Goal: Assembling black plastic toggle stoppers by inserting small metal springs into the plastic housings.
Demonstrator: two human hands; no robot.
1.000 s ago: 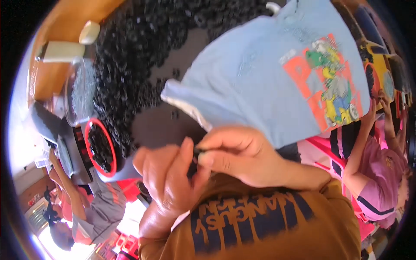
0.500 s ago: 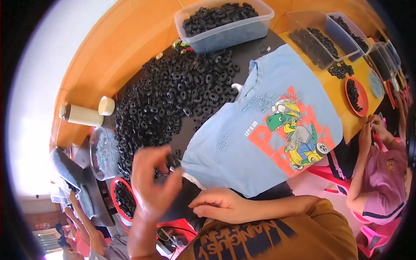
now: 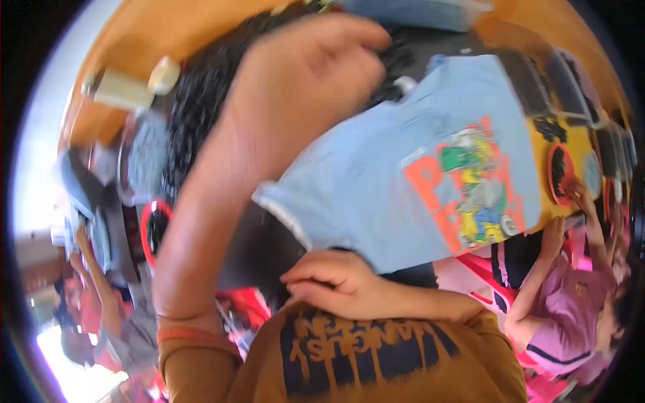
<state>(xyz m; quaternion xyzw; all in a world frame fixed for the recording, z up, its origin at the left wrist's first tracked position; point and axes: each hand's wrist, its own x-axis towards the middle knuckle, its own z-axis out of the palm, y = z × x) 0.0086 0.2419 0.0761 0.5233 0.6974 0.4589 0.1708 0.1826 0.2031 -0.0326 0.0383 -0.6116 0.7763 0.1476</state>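
Observation:
My left hand (image 3: pixel 312 74) is stretched far out over the table, above the pile of small black plastic pieces (image 3: pixel 195 114) and near the collar of a light blue T-shirt (image 3: pixel 363 195). It is smeared by motion, so its fingers and anything in them cannot be made out. The T-shirt lies spread on the table with a cartoon print. My right hand (image 3: pixel 336 282) rests near the front of my body, just below the shirt's hem. Its fingers are curled together, and whatever they may hold is hidden.
At the back stands a clear bin (image 3: pixel 416 12). A round clear tub (image 3: pixel 148 154) and a red-rimmed bowl (image 3: pixel 146 235) are at left, near a cream cylinder (image 3: pixel 121 91) and cup (image 3: pixel 163 75). At right, a co-worker's hand (image 3: pixel 578 191) touches a red dish (image 3: pixel 552 176).
My left hand has swung up and forward from the near edge of the pile toward the back of the table. My right hand stays near my body. The view has shifted.

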